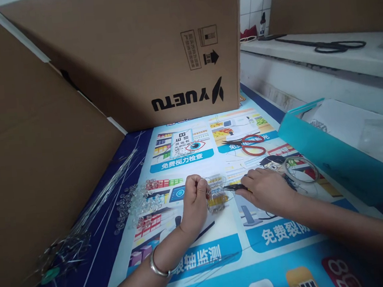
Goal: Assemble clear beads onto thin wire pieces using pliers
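Observation:
My left hand, with a silver bangle on its wrist, is closed on a small looped wire piece. Thin wire curves out from it to the right, and its finer details are too small to make out. My right hand is wrapped round dark needle-nose pliers, their tips pointing left at the wire piece. A pile of clear beads lies left of my left hand. To the right of my right hand rests a roll of clear tape or coiled wire.
Red-handled scissors lie beyond my hands. Long thin wires spread along the left. A large cardboard box stands behind, and a teal box sits at right. Black scissors rest on the ledge.

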Demonstrator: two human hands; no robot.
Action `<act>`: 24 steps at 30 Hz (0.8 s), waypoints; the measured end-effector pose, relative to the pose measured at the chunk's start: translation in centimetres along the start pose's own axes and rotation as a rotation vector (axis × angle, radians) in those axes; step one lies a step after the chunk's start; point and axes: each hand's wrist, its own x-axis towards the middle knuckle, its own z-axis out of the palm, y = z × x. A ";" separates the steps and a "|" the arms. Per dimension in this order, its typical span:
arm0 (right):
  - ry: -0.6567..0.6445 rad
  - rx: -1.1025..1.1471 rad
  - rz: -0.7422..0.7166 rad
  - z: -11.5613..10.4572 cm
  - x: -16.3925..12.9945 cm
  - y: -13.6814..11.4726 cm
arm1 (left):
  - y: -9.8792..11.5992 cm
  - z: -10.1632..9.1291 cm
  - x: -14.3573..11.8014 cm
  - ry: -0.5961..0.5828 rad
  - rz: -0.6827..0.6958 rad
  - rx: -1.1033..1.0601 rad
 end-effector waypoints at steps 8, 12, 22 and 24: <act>-0.004 0.037 -0.012 0.9 0.3 0.2 | 0.1 0.0 -0.1 -0.025 -0.009 -0.016; 0.009 0.031 -0.035 0.5 0.3 0.6 | 0.0 -0.2 0.1 -0.047 -0.001 0.072; 0.109 -0.080 -0.127 -0.8 -0.2 0.6 | 0.6 -0.7 0.5 -0.114 0.328 0.469; 0.121 -0.095 -0.138 -0.9 -0.2 0.4 | 0.6 -0.7 0.5 -0.121 0.356 0.500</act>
